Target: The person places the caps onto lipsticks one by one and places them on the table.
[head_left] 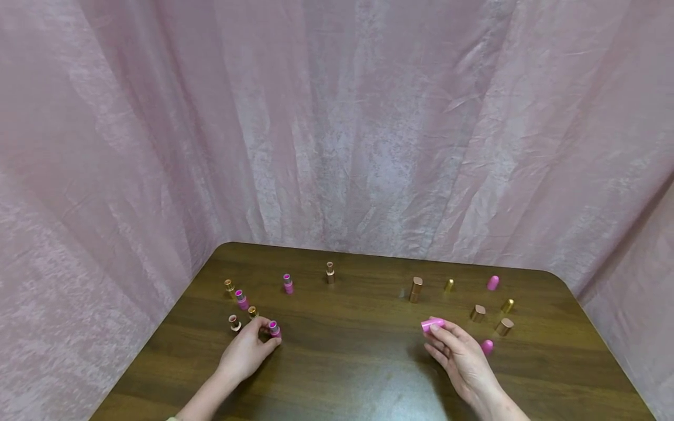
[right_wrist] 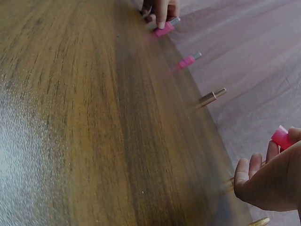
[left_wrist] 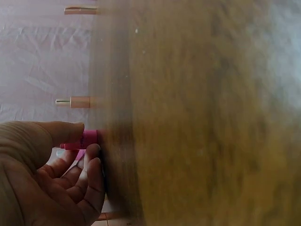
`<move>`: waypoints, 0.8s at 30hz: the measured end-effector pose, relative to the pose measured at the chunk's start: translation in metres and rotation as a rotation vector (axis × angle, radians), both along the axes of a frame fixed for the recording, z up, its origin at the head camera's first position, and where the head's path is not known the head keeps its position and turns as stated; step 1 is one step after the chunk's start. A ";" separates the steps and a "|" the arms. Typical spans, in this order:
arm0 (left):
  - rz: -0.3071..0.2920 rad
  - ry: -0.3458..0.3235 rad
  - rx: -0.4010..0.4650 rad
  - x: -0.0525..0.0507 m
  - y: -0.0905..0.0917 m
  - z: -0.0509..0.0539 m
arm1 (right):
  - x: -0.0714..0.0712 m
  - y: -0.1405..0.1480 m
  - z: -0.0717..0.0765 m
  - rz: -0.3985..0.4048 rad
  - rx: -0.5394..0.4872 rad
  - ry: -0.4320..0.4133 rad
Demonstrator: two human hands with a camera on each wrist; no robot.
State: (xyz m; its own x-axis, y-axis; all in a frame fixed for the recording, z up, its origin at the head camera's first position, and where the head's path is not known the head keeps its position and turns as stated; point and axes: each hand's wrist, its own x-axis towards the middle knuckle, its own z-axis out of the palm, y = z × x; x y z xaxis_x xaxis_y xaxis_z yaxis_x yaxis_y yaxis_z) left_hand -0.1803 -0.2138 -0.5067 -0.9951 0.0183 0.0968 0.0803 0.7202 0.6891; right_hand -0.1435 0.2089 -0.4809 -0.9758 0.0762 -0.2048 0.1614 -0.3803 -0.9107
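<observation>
At the left of the table my left hand (head_left: 244, 351) pinches a pink lipstick tube (head_left: 274, 330) between thumb and fingers. The tube stands upright and uncapped; in the left wrist view the thumb touches the pink tube (left_wrist: 89, 139). My right hand (head_left: 463, 359) holds a pink lipstick cap (head_left: 432, 325) above the table, its open end turned left. In the right wrist view the pink cap (right_wrist: 281, 137) shows partly behind the thumb. Close to my left hand stand a gold tube (head_left: 253, 312), a rose-gold tube (head_left: 234, 323) and another pink tube (head_left: 241, 300).
Further back are a gold tube (head_left: 229, 287), a pink tube (head_left: 288, 284) and a rose-gold tube (head_left: 330, 273). On the right stand several caps, among them a tall rose-gold one (head_left: 415, 290), a gold one (head_left: 508, 306) and a pink one (head_left: 487, 347). Pink curtains (head_left: 368, 128) hang behind the table.
</observation>
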 end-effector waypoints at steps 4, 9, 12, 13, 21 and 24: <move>0.001 -0.002 -0.001 -0.001 0.000 0.000 | 0.000 -0.001 0.001 0.000 -0.002 -0.006; 0.001 -0.050 0.001 0.002 0.004 0.004 | 0.000 -0.001 0.001 0.001 -0.005 0.000; -0.022 -0.060 0.013 0.004 0.010 0.011 | 0.000 -0.001 0.001 0.000 -0.008 0.001; -0.033 -0.051 0.017 0.004 0.012 0.013 | 0.000 -0.001 0.002 -0.001 -0.008 0.004; -0.125 0.033 0.040 0.000 0.035 0.034 | -0.002 0.002 0.008 0.002 -0.035 0.045; -0.167 0.049 0.054 -0.001 0.046 0.044 | -0.004 0.003 0.010 0.003 -0.059 0.054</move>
